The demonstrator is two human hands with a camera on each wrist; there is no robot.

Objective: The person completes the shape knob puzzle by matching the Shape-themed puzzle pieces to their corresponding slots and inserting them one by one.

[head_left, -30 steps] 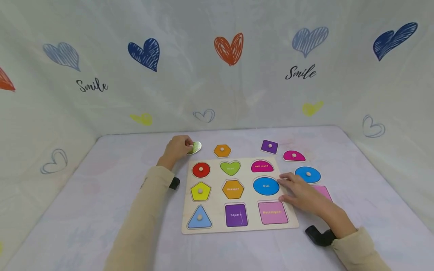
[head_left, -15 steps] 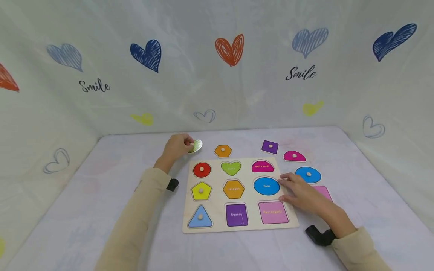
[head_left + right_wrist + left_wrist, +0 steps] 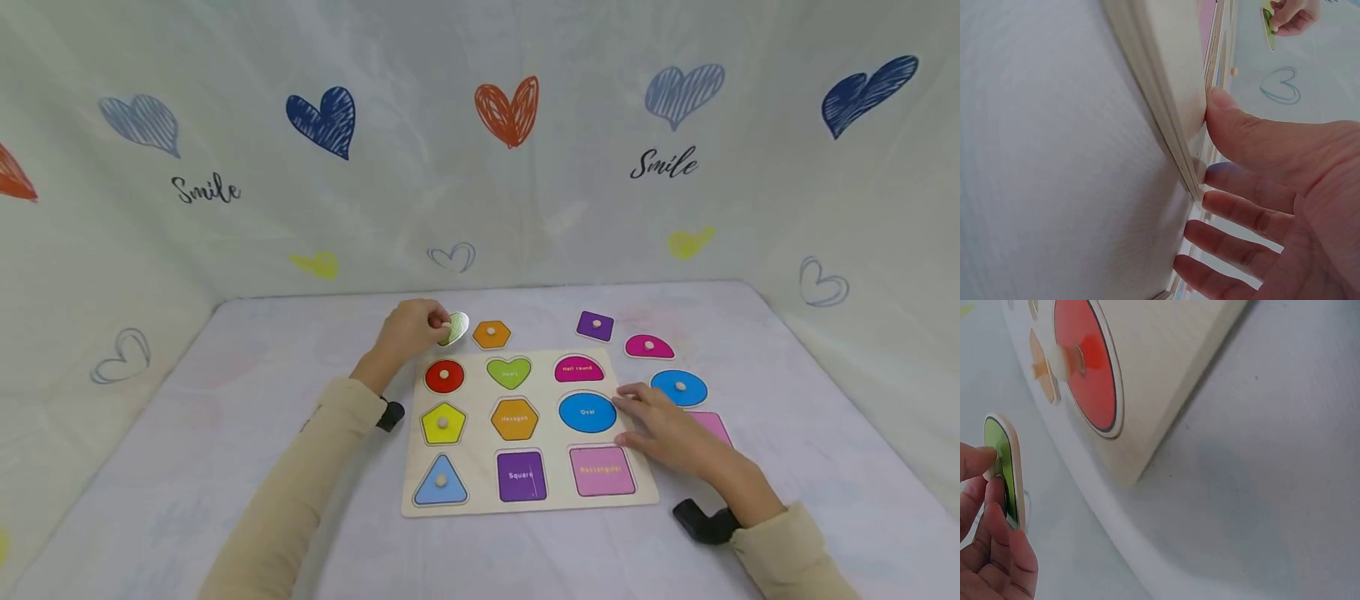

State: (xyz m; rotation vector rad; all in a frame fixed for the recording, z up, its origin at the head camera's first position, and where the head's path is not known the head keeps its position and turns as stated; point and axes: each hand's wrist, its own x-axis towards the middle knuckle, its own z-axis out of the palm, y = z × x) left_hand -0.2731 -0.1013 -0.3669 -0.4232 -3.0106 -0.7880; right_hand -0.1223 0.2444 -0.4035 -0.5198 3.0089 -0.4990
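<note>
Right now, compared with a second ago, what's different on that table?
The left hand has moved right, carrying the green piece it was already pinching closer to the loose orange hexagon. Nothing was newly gripped or let go. The right hand stays at the right edge of the board; the board and loose orange hexagon lie as before.

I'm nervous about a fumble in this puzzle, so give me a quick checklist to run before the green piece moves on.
1. Grip: ok; the left hand pinches the green piece.
2. Piece level: not ok; it is tilted.
3. Piece heart-shaped: cannot tell; the hand hides part of it.
4. Heart slot free: ok; its printed word shows.
5. Board held firmly: cannot tell; the right hand touches its right edge, but pressure doesn't show.
6. Surroundings clear: not ok; the orange piece lies close by, so perhaps lift over it.
</note>
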